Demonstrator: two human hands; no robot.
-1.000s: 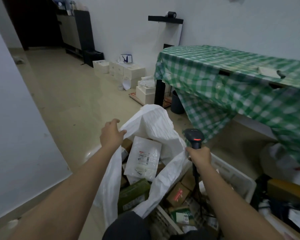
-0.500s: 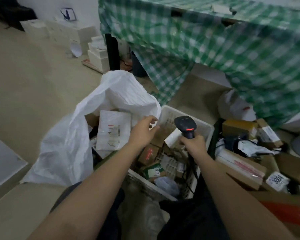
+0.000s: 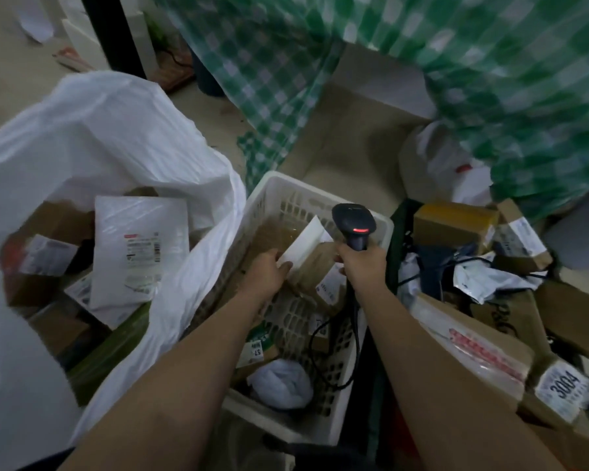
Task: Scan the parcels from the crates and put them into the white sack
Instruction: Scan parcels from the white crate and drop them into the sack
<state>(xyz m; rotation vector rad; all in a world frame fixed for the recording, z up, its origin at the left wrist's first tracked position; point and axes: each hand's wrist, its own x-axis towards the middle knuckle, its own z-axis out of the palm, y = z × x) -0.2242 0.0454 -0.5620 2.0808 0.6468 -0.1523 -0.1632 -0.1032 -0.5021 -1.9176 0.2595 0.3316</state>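
Reaching into the white crate (image 3: 381,226), the left hand (image 3: 267,271) now has its fingers on a white flat parcel (image 3: 301,248) that leans among brown packets inside; a second ago this hand was at the mouth of the white sack (image 3: 116,137), so it has let the sack go and crossed over to the crate for the next item. Whether the fingers have already closed round the parcel I cannot tell: the thumb lies on its lower edge and the rest of the hand is seen from behind. The right hand (image 3: 361,265) is wrapped round the handle of the black scanner (image 3: 353,224), held upright over the crate's right side with its red light lit, much as it was before; its cable (image 3: 334,338) trails down into the crate.

The sack stands just left of the crate, its mouth open and slack, with a white mailer (image 3: 140,253) and brown boxes already inside. Right of the crate lies a heap of further parcels, among them a long brown box (image 3: 473,348) and one labelled 3004 (image 3: 563,385).

The shift suggests one parcel is finished and a new cycle begins: the white flat parcel would need lifting, its label turned to the scanner, then dropping left into the sack. Many parcels remain.
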